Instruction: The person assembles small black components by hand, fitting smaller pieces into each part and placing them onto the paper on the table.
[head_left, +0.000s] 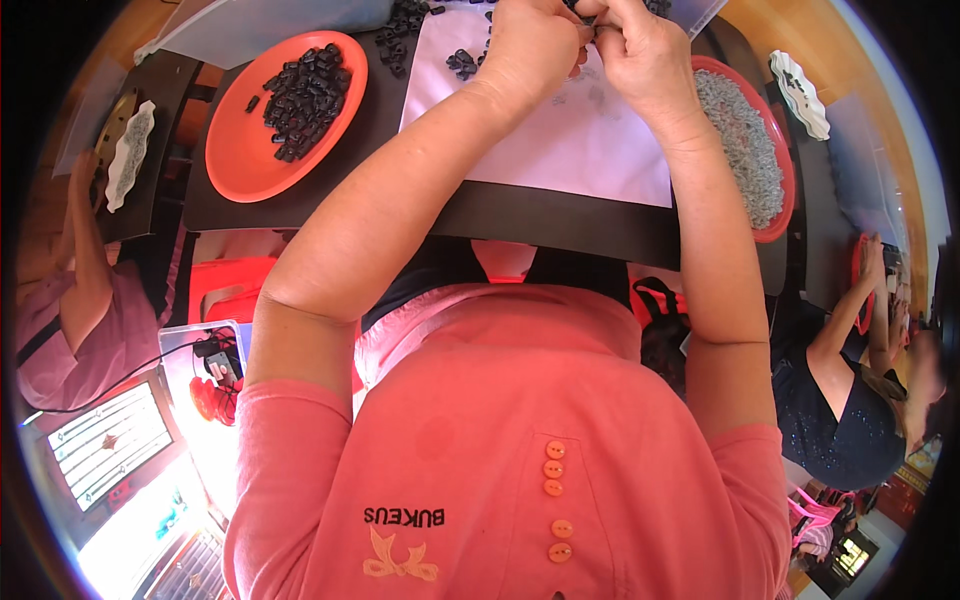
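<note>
My left hand (532, 48) and my right hand (645, 52) meet at the far edge of the view, above a white sheet (560, 150). Both have their fingers pinched together; what they hold is small and mostly hidden by the fingertips. Small black plastic parts (462, 64) lie on the sheet beside my left hand. To the left, an orange plate (235, 160) carries a heap of the same black parts (308, 100). Right of my right forearm stands a red bowl (787, 190) full of small greyish translucent pieces (742, 150).
A translucent plastic bin (250, 30) stands at the far left, with more black parts (398, 45) beside it. The dark table's near edge (560, 222) runs before my body. Other people (90, 320) work at both sides, with white scalloped trays (800, 95) near them.
</note>
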